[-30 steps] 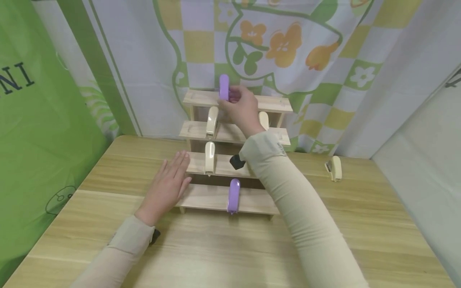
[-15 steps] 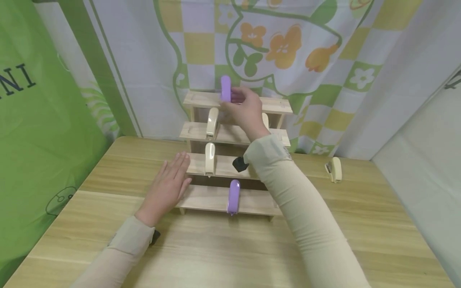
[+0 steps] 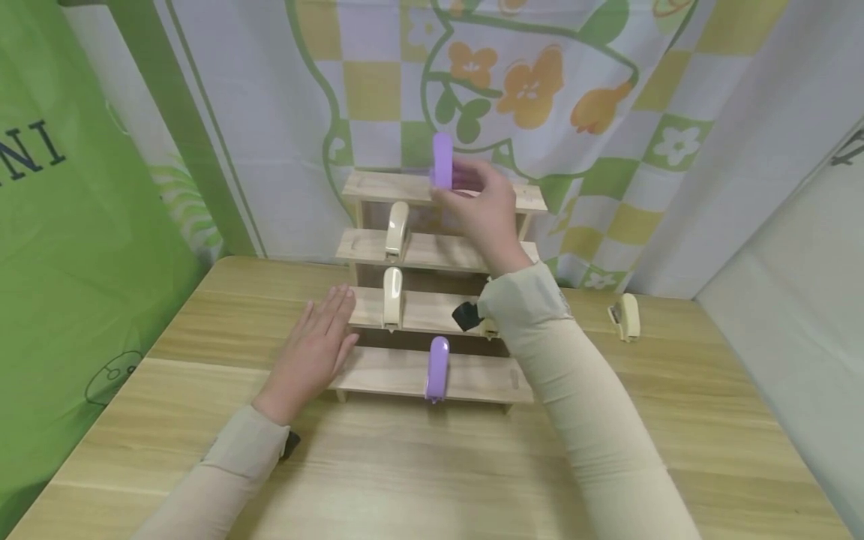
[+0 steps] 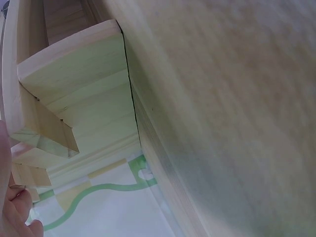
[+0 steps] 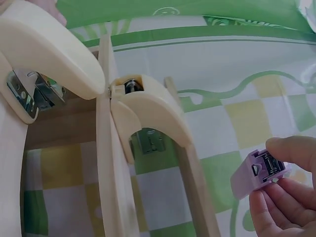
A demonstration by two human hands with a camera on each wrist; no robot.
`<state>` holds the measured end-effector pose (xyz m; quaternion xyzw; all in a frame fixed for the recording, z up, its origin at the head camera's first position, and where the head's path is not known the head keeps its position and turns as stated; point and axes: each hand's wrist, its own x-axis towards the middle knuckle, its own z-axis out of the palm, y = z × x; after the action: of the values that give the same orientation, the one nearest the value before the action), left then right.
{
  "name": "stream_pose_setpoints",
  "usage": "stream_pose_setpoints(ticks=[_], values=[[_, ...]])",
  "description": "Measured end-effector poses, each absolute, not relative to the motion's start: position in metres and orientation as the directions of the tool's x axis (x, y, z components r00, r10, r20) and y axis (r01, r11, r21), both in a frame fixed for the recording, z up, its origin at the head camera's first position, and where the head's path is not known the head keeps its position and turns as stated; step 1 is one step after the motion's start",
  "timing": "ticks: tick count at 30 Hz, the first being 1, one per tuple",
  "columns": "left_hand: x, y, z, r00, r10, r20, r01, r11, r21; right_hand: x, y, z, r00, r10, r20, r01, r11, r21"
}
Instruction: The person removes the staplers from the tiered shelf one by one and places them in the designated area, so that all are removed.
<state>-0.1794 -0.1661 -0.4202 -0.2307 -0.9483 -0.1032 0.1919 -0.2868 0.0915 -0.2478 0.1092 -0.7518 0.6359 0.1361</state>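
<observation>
My right hand (image 3: 487, 211) pinches a purple stapler (image 3: 442, 161) upright at the top tier of a wooden step shelf (image 3: 432, 251). In the right wrist view, thumb and fingertips grip the end of this purple stapler (image 5: 243, 180), beyond the tiers. My left hand (image 3: 307, 354) lies with straight fingers against the shelf's left side. Cream staplers stand at the left of the upper-middle tier (image 3: 398, 231) and lower-middle tier (image 3: 361, 306). Another purple stapler (image 3: 438, 369) stands on the bottom tier. One more cream stapler (image 3: 490, 328) is mostly hidden behind the right cuff.
A separate cream stapler (image 3: 628, 317) stands on the wooden table (image 3: 378, 472), right of the shelf. A patterned curtain (image 3: 378, 90) hangs close behind the shelf, and green cloth (image 3: 81, 247) hangs at the left.
My right hand has carried the purple stapler rightward along the top tier. It now covers the cream stapler at the upper-middle tier's right. My left hand has stayed in place.
</observation>
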Motion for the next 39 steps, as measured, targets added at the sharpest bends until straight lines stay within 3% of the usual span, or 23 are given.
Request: stream_pose_setpoints(ticks=[14, 30, 39], values=[[-0.178, -0.166, -0.419, -0.821, 0.394, 0.413, 0.476, 0.873, 0.112, -0.262, 0.125, -0.258, -0.862, 0.077, 0.501, -0.490, 0.124, -0.863], [-0.180, -0.167, -0.423, -0.814, 0.403, 0.418, 0.483, 0.870, 0.102, -0.222, 0.170, -0.274, -0.900, 0.179, 0.398, -0.394, 0.058, -0.917], [-0.179, -0.167, -0.421, -0.810, 0.405, 0.425, 0.487, 0.868, 0.100, -0.210, 0.200, -0.290, -0.892, 0.308, 0.331, -0.339, 0.028, -0.940]])
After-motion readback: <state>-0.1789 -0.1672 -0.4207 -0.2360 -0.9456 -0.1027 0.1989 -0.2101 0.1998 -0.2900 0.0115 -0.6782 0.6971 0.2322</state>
